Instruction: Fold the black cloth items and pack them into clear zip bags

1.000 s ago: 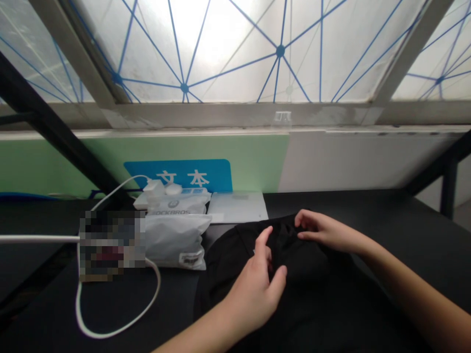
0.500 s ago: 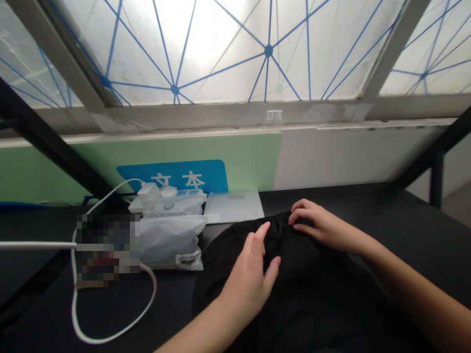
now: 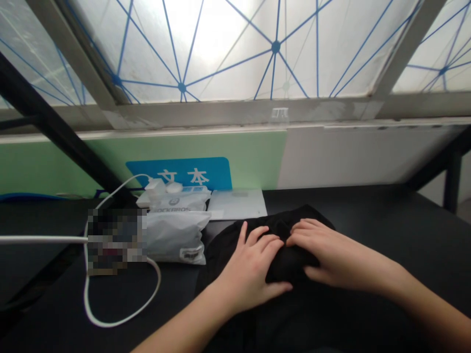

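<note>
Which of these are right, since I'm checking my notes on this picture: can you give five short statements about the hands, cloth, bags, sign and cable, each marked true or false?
1. The left hand and right hand are both at the black cloth. True.
2. The sign is on the window. False: the blue sign is on the green panel below it.
3. The front bag bears a barcode label. True.
4. That bag lies to the right of the cloth. False: it lies to the left.
5. The cable looping over the table is white. True.
</note>
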`<state>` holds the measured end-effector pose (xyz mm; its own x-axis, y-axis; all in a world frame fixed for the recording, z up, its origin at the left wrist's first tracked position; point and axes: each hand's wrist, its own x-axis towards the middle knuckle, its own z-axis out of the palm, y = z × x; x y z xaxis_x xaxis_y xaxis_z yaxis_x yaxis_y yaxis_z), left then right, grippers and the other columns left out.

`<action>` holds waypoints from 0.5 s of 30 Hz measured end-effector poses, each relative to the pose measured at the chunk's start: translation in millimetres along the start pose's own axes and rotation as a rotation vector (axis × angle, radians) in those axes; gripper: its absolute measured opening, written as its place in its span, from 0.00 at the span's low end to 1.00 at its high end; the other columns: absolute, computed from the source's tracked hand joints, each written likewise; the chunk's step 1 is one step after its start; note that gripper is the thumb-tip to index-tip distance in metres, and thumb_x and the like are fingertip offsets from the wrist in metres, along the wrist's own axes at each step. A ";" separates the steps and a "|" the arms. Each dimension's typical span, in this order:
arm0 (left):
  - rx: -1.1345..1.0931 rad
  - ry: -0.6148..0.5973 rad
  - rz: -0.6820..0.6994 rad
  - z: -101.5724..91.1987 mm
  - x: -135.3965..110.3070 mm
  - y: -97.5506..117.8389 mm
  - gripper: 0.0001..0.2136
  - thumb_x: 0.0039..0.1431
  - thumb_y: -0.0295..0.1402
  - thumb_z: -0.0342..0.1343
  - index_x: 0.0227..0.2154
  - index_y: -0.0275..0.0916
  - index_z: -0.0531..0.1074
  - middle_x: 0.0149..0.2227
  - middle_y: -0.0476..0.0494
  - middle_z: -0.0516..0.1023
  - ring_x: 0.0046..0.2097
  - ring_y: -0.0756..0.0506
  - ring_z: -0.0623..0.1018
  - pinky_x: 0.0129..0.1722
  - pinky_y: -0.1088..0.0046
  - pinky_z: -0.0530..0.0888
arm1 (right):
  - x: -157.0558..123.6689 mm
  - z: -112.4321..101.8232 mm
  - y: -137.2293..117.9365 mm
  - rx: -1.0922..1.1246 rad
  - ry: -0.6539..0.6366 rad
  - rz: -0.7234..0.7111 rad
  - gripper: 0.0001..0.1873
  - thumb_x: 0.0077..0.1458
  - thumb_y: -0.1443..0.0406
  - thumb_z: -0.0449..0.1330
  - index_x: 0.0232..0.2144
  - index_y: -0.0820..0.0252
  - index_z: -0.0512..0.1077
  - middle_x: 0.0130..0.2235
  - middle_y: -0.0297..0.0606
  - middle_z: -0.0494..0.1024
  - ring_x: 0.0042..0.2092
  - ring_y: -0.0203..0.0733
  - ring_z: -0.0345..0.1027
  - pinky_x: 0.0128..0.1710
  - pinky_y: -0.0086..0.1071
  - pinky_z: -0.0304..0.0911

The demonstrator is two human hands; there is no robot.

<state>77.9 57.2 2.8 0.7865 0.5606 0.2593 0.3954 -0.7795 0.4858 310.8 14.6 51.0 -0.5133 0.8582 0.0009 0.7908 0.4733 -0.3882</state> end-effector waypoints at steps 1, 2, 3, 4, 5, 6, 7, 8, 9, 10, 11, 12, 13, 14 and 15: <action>-0.005 0.020 0.011 -0.4 -0.2 0.2 0.26 0.55 0.40 0.67 0.55 0.42 0.68 0.56 0.40 0.77 0.67 0.32 0.64 0.69 0.36 0.39 | -0.2 -5.1 -1.1 0.031 -0.001 0.005 0.20 0.48 0.72 0.63 0.45 0.57 0.74 0.44 0.41 0.77 0.49 0.50 0.69 0.54 0.42 0.62; -0.027 0.043 0.024 -0.9 -0.5 1.0 0.22 0.56 0.35 0.65 0.53 0.42 0.68 0.53 0.42 0.78 0.65 0.34 0.67 0.70 0.37 0.39 | -0.7 -9.8 -1.9 0.073 -0.005 0.017 0.19 0.49 0.71 0.62 0.45 0.56 0.75 0.43 0.40 0.78 0.47 0.48 0.70 0.51 0.40 0.64; -0.065 0.071 0.028 -1.3 -1.0 2.1 0.19 0.57 0.32 0.63 0.51 0.42 0.68 0.51 0.43 0.79 0.61 0.36 0.71 0.70 0.39 0.41 | -1.3 -13.7 -2.1 0.122 -0.012 0.035 0.19 0.51 0.70 0.62 0.47 0.55 0.75 0.42 0.38 0.78 0.45 0.47 0.72 0.48 0.37 0.65; -0.118 0.097 0.015 -1.4 -1.5 3.6 0.17 0.58 0.30 0.61 0.50 0.42 0.68 0.49 0.44 0.79 0.57 0.38 0.76 0.70 0.41 0.47 | -1.9 -16.8 -1.6 0.173 -0.019 0.055 0.18 0.53 0.68 0.62 0.48 0.54 0.74 0.42 0.37 0.79 0.43 0.46 0.72 0.45 0.35 0.65; -0.182 0.119 -0.019 -0.9 -2.0 5.1 0.16 0.59 0.30 0.59 0.49 0.42 0.67 0.46 0.44 0.79 0.51 0.40 0.79 0.68 0.44 0.56 | -2.2 -18.9 -0.2 0.220 -0.027 0.074 0.18 0.56 0.66 0.62 0.49 0.53 0.74 0.42 0.36 0.79 0.42 0.45 0.73 0.42 0.34 0.65; -0.252 0.133 -0.071 0.5 -2.4 6.5 0.16 0.61 0.31 0.58 0.50 0.42 0.65 0.43 0.45 0.79 0.44 0.42 0.81 0.63 0.48 0.66 | -2.0 -20.1 2.3 0.259 -0.039 0.090 0.16 0.58 0.63 0.61 0.50 0.53 0.73 0.42 0.36 0.80 0.41 0.44 0.73 0.41 0.33 0.65; -0.321 0.138 -0.135 2.9 -2.5 7.4 0.16 0.63 0.33 0.56 0.52 0.42 0.62 0.40 0.46 0.79 0.39 0.44 0.81 0.54 0.55 0.74 | -1.3 -20.2 5.7 0.288 -0.056 0.106 0.14 0.61 0.61 0.60 0.49 0.53 0.73 0.41 0.35 0.80 0.40 0.43 0.73 0.39 0.33 0.65; -0.379 0.139 -0.196 6.3 -2.4 7.6 0.17 0.65 0.34 0.54 0.54 0.42 0.60 0.37 0.48 0.78 0.36 0.45 0.80 0.45 0.61 0.77 | -0.1 -19.4 10.0 0.303 -0.072 0.126 0.12 0.63 0.58 0.59 0.47 0.53 0.73 0.40 0.35 0.80 0.38 0.42 0.73 0.37 0.32 0.64; -0.415 0.145 -0.244 10.3 -1.8 7.1 0.19 0.67 0.35 0.53 0.57 0.42 0.57 0.35 0.49 0.77 0.34 0.45 0.79 0.39 0.65 0.78 | 1.5 -17.7 14.8 0.301 -0.080 0.149 0.11 0.64 0.57 0.58 0.45 0.54 0.74 0.39 0.34 0.80 0.37 0.42 0.72 0.36 0.32 0.63; -0.423 0.166 -0.274 14.6 -1.0 5.8 0.21 0.67 0.34 0.52 0.59 0.42 0.54 0.35 0.49 0.76 0.34 0.45 0.79 0.37 0.67 0.77 | 3.3 -15.1 19.7 0.281 -0.073 0.170 0.11 0.65 0.56 0.58 0.43 0.54 0.73 0.38 0.34 0.79 0.37 0.42 0.72 0.36 0.32 0.63; -0.402 0.201 -0.284 18.7 0.1 4.0 0.23 0.67 0.34 0.53 0.61 0.43 0.51 0.37 0.48 0.75 0.36 0.45 0.79 0.38 0.67 0.77 | 5.2 -11.9 24.3 0.245 -0.048 0.186 0.10 0.64 0.56 0.59 0.41 0.55 0.73 0.38 0.35 0.78 0.37 0.42 0.71 0.36 0.33 0.63; -0.358 0.244 -0.277 22.1 1.2 2.0 0.25 0.66 0.32 0.53 0.62 0.43 0.51 0.40 0.45 0.74 0.39 0.44 0.79 0.40 0.66 0.77 | 7.0 -8.3 28.1 0.202 -0.009 0.193 0.10 0.64 0.56 0.60 0.39 0.56 0.73 0.38 0.35 0.78 0.37 0.42 0.71 0.36 0.33 0.63; -0.297 0.290 -0.259 24.5 2.3 0.1 0.25 0.66 0.31 0.54 0.62 0.44 0.52 0.44 0.43 0.73 0.42 0.44 0.78 0.42 0.65 0.77 | 8.5 -4.5 30.8 0.155 0.037 0.190 0.09 0.64 0.57 0.60 0.38 0.56 0.72 0.38 0.36 0.77 0.38 0.43 0.70 0.37 0.34 0.63; -0.224 0.330 -0.233 25.6 3.3 -1.4 0.25 0.65 0.30 0.55 0.62 0.44 0.54 0.49 0.39 0.71 0.45 0.43 0.77 0.45 0.63 0.77 | 9.8 -0.7 32.2 0.107 0.082 0.177 0.08 0.64 0.59 0.61 0.37 0.56 0.72 0.39 0.36 0.76 0.39 0.43 0.70 0.38 0.34 0.63; -0.143 0.358 -0.205 25.5 4.2 -2.3 0.24 0.65 0.30 0.55 0.61 0.44 0.57 0.52 0.37 0.69 0.48 0.42 0.76 0.48 0.61 0.76 | 10.9 2.8 32.4 0.062 0.116 0.158 0.06 0.64 0.60 0.60 0.36 0.56 0.71 0.39 0.36 0.76 0.39 0.43 0.70 0.38 0.34 0.62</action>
<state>92.4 54.2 -18.5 0.4749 0.7807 0.4061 0.4365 -0.6097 0.6617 329.9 38.7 35.9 -0.3398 0.9396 0.0408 0.8344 0.3212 -0.4478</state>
